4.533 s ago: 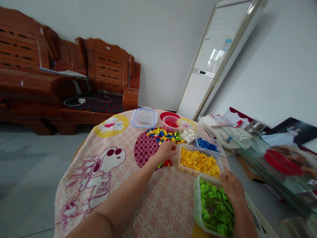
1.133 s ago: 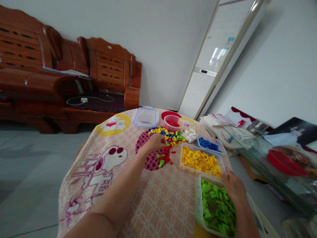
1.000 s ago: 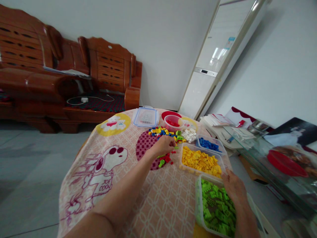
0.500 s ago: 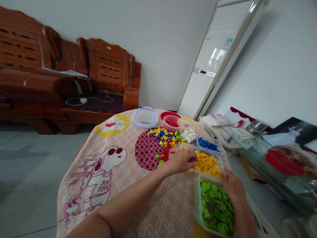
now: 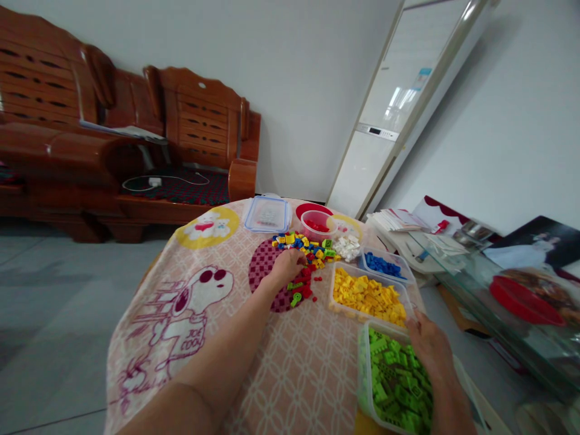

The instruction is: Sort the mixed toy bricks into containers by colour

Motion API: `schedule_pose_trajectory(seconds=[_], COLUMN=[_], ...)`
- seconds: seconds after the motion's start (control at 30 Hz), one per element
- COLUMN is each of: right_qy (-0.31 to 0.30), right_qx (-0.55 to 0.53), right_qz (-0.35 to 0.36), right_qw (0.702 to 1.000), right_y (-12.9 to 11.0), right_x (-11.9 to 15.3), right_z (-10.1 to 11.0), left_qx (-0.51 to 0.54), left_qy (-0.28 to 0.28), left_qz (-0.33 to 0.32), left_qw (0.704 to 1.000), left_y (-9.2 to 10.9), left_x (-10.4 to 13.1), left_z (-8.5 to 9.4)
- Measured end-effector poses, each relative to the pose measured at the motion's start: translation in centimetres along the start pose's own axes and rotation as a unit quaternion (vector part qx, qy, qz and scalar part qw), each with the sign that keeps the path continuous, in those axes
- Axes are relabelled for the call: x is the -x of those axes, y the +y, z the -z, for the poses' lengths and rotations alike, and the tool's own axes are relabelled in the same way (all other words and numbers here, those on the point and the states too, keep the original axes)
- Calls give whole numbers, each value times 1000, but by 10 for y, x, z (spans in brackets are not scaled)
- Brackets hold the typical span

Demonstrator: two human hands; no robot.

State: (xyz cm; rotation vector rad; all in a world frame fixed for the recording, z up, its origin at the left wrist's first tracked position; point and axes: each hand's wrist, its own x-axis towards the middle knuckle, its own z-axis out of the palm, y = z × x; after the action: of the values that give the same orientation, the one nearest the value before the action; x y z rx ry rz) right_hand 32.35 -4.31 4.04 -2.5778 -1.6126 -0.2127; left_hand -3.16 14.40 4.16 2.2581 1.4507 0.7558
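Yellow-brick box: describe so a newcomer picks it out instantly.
Start from the pink patterned tablecloth and look along its right-hand side, where see-through boxes stand in a line. The yellow-brick box is the middle one, between the blue-brick box farther off and the green-brick box closest to the camera. Every piece visible inside is yellow, unlike its neighbours.

A white adapter (image 5: 154, 181) is laid on the plaid cushion (image 5: 190, 193) of the wooden bench (image 5: 202, 124). Papers (image 5: 399, 220) are stacked at right, near a glass tabletop (image 5: 471, 279).
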Motion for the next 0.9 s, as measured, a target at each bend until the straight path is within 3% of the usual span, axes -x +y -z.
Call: schedule_pose_trajectory(seconds=[0.17,0.6,0.9], right_qy=[-3,13,9], right_qx=[1,7,3], right_qz=[-3,3,2], right_qw=[1000,1000,1000], right_y=[0,-2,-2], right_x=[0,2,2], right_z=[0,3,3], left_qx=[-6,-33,-1], left_qy=[-1,-28,-51], left_qz=[-22,-6,-19], left_qw=[1000,999,999], left_y=[0,14,12], left_x=[1,4,1], left_z=[-10,-12,-15])
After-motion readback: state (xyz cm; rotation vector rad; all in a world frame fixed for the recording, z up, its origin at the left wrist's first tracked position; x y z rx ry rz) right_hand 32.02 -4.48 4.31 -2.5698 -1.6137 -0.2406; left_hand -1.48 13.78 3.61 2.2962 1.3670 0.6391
